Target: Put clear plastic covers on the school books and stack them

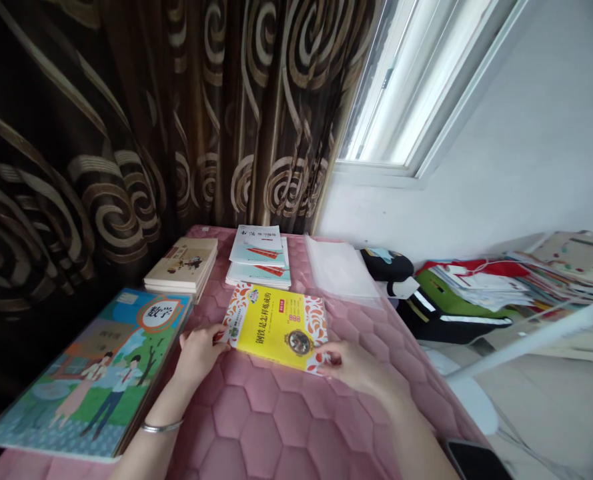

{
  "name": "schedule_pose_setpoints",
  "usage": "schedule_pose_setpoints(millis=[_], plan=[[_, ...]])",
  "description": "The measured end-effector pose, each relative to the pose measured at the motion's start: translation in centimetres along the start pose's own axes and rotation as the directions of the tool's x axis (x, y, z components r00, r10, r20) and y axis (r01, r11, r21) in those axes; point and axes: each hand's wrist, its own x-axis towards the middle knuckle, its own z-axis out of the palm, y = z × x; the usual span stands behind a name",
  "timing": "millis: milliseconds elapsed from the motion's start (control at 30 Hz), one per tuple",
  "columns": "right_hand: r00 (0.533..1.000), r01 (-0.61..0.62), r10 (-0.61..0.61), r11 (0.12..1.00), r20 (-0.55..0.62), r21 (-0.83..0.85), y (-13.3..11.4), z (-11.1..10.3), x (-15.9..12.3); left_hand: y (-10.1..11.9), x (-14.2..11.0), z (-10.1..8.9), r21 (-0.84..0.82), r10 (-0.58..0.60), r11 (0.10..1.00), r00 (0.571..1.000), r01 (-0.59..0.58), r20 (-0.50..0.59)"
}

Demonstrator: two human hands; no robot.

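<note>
A yellow paperback book with red-and-white patterned ends lies in front of me on the pink quilted cover, its front side up. My left hand, with a silver bangle on the wrist, grips the book's left end between thumb and fingers. At the lower right corner, my right hand pinches the other end. Just behind the book sits a stack of white and light-blue booklets. A large math textbook tops a pile left of my left hand.
Beige books are stacked at the back left, before a dark patterned curtain. Clear plastic sleeves lie at the back right. Beyond the right edge are a green-and-black bag, piled papers and a white stand. A phone lies bottom right.
</note>
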Motion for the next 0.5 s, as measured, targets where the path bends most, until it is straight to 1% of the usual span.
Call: schedule_pose_setpoints(millis=[67,133,167,200,233,267,333,400,500], plan=[[1.000,0.024,-0.027,0.985,-0.015,-0.171,-1.1,-1.1,1.1,-0.1,0.0,0.0,-0.006,-0.007,1.000,1.000,0.007,0.004],[0.993,0.045,-0.078,0.942,-0.084,-0.332,-2.3,-1.8,3.1,0.0,-0.1,0.1,-0.011,-0.019,1.000,1.000,0.019,0.002],[0.987,0.062,-0.112,0.926,-0.114,-0.372,-3.0,-2.0,4.4,0.1,-0.1,0.2,-0.016,-0.023,1.000,1.000,0.023,-0.001],[0.981,0.092,-0.151,0.917,-0.124,-0.389,-3.6,-2.0,5.8,0.2,-0.2,0.2,-0.023,-0.026,0.999,1.000,0.026,-0.004],[0.976,0.131,-0.186,0.911,-0.108,-0.392,-4.2,-1.8,7.3,0.2,-0.2,0.2,-0.029,-0.027,0.999,1.000,0.027,-0.003],[0.978,0.148,-0.193,0.913,-0.081,-0.380,-4.7,-1.5,8.7,0.3,-0.2,0.1,-0.036,-0.029,0.999,1.000,0.029,0.000],[0.985,0.132,-0.163,0.920,-0.055,-0.370,-5.4,-0.8,11.0,0.3,-0.3,0.0,-0.053,-0.036,0.998,0.999,0.036,0.005],[0.992,0.092,-0.116,0.925,-0.044,-0.370,-6.0,-0.2,12.5,0.4,-0.3,-0.2,-0.071,-0.040,0.997,0.999,0.041,0.010],[0.998,0.053,-0.065,0.928,-0.020,-0.368,-6.5,-0.3,12.9,0.3,-0.4,-0.2,-0.076,-0.048,0.996,0.999,0.050,0.023]])
